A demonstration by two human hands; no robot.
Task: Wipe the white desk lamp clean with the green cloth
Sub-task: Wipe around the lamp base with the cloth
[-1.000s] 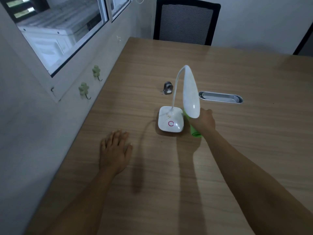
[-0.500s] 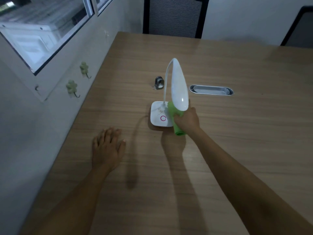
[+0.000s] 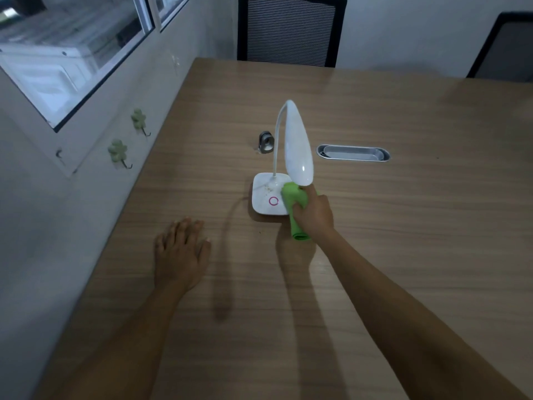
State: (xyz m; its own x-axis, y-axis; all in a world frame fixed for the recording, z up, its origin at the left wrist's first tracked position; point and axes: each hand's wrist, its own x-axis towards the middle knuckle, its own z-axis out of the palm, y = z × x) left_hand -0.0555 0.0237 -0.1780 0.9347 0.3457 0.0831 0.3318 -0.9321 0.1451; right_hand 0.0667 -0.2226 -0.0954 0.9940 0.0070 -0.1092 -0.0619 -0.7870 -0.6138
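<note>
The white desk lamp [image 3: 298, 148] stands mid-table, its head bent down over a square base [image 3: 264, 194] that carries a pink ring and some brown specks. My right hand [image 3: 314, 216] grips the green cloth [image 3: 294, 197] and presses it onto the base's right side, just under the tip of the lamp head. The cloth's lower end hangs out below my fist. My left hand [image 3: 181, 255] lies flat on the wooden table [image 3: 403, 226], palm down, fingers apart, to the left of the lamp and holding nothing.
A metal cable tray [image 3: 353, 153] is set into the tabletop right of the lamp. A small metal clip [image 3: 265, 142] stands behind the base. Black chairs [image 3: 291, 30] stand at the far edge. The wall with two clover hooks [image 3: 118, 151] runs along the left.
My right hand has slid the green cloth leftward from beside the base onto its top. The left hand stays flat on the table.
</note>
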